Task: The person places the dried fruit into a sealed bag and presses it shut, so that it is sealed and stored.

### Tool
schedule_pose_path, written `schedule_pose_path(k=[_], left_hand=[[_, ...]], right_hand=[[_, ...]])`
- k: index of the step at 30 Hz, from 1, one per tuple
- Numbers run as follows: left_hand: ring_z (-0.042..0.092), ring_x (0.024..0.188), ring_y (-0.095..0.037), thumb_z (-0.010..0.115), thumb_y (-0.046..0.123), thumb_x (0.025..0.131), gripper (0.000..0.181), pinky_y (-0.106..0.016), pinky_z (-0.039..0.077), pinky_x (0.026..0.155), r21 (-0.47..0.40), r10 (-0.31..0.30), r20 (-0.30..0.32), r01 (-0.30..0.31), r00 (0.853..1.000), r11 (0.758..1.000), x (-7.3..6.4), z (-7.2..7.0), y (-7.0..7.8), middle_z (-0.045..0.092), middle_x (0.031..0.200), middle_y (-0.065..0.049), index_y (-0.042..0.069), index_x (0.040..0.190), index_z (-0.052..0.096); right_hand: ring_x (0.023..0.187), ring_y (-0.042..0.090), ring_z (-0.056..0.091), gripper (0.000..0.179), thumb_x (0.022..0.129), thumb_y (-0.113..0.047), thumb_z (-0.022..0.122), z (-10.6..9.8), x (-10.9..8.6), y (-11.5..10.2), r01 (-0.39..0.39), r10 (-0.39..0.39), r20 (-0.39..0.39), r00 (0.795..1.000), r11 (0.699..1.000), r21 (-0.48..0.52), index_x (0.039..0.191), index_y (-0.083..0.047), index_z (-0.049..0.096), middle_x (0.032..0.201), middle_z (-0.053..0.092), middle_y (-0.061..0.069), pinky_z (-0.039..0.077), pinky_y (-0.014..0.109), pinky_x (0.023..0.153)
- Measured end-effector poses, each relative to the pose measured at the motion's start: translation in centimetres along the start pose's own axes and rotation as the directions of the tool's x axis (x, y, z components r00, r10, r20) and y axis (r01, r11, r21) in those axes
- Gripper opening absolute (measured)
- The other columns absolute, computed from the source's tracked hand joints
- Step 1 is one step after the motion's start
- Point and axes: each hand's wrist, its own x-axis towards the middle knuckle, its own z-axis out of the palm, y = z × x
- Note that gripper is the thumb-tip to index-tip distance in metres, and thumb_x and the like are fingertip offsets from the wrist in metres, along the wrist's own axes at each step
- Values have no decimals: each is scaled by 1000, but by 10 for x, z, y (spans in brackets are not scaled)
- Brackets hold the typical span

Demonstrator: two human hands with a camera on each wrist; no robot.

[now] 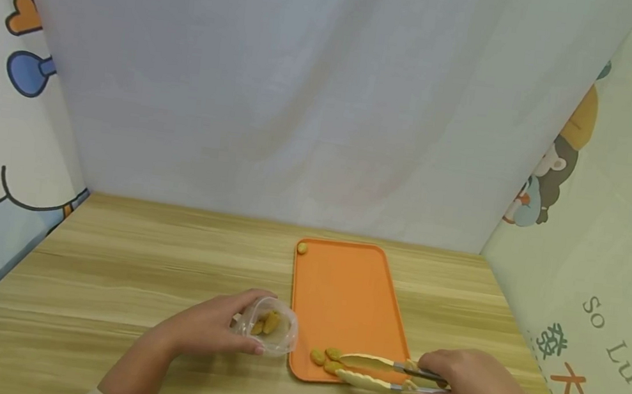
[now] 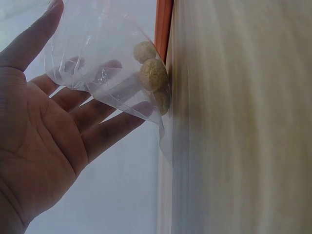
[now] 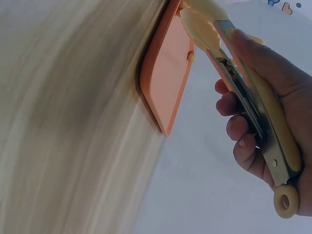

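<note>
My left hand (image 1: pixel 215 329) holds a clear plastic bag (image 1: pixel 285 337), its mouth spread wide, just left of the orange tray (image 1: pixel 348 297). Small yellow-brown lumps (image 2: pixel 153 74) lie at the bottom of the bag; their exact kind cannot be told. With my right hand (image 1: pixel 466 383) I grip a pair of tongs (image 3: pixel 263 117) with cream-yellow tips, spread apart over the tray's front end. The tips are beside a cluster of similar yellow-brown lumps (image 1: pixel 318 357); whether they touch the nearest is unclear.
Another yellow-brown lump (image 1: pixel 302 248) sits in the tray's far left corner. Tray and hands are at a wood-grain table (image 1: pixel 160 251). A pale cloth (image 1: pixel 246 87) hangs behind it, with printed cloths at both sides.
</note>
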Motion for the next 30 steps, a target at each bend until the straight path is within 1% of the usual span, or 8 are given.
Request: schedule_pose_path(k=[2, 7, 12, 16, 18, 24, 25, 30], left_hand=[[55, 111, -17, 75, 57, 79, 76, -50, 46, 93, 3, -4, 2, 4, 1000, 1000, 0, 0, 0, 59, 128, 1, 40, 144, 40], [55, 111, -16, 75, 58, 78, 77, -50, 46, 95, 5, -18, 4, 18, 1000, 1000, 1, 0, -1, 59, 129, 2, 40, 144, 40], [55, 109, -16, 75, 57, 79, 80, -51, 46, 94, 6, -3, 2, 3, 1000, 1000, 0, 0, -1, 59, 127, 1, 33, 146, 41], [55, 107, -16, 75, 57, 79, 80, -51, 46, 93, 10, 1, 5, -1, 1000, 1000, 1, 0, -1, 60, 125, 1, 32, 146, 41], [56, 107, -16, 75, 57, 79, 78, -51, 46, 93, 5, 1, 6, -1, 1000, 1000, 1, 0, -1, 60, 125, 1, 35, 145, 41], [55, 108, -17, 76, 55, 80, 78, -52, 46, 94, -11, -2, 14, 2, 1000, 1000, 0, -1, 1, 60, 125, 0, 31, 146, 41], [55, 108, -17, 76, 55, 79, 79, -52, 45, 94, -9, -3, 13, 3, 1000, 1000, 0, -1, 1, 60, 126, 0, 30, 146, 41], [55, 110, -16, 76, 57, 78, 78, -50, 45, 96, 0, -6, 4, 6, 1000, 1000, 2, 0, -2, 59, 127, 3, 35, 145, 41]], right_hand=[[55, -8, 32, 31, 82, -58, 69, -3, 3, -1, 2, -2, 9, 1000, 1000, -1, 80, -30, 56, 70, 42, -25, 32, 15, 47], [55, -7, 33, 34, 81, -61, 67, -8, 10, -4, -12, 13, 59, 998, 1000, -14, 82, -29, 57, 69, 43, -24, 32, 16, 48], [55, -6, 32, 34, 81, -60, 68, -12, 15, -6, -13, 16, 104, 994, 999, -30, 81, -28, 56, 70, 43, -24, 32, 17, 49], [56, -6, 34, 33, 81, -57, 70, -13, 18, -9, -15, 22, 134, 991, 999, -50, 81, -27, 56, 71, 46, -24, 35, 18, 50], [56, -6, 34, 32, 81, -55, 72, -13, 18, -9, -8, 16, 133, 991, 998, -60, 81, -27, 56, 72, 48, -24, 35, 18, 50], [56, -8, 35, 28, 80, -46, 76, -13, 18, -10, 26, -20, 97, 995, 998, -60, 81, -26, 56, 73, 50, -23, 36, 17, 49], [56, -8, 35, 28, 80, -46, 76, -12, 18, -9, 32, -26, 92, 995, 998, -58, 81, -26, 56, 73, 50, -23, 36, 17, 49], [55, -9, 33, 29, 81, -48, 74, -8, 16, -6, 55, -52, 57, 997, 997, -45, 80, -26, 55, 72, 47, -23, 34, 15, 49]])
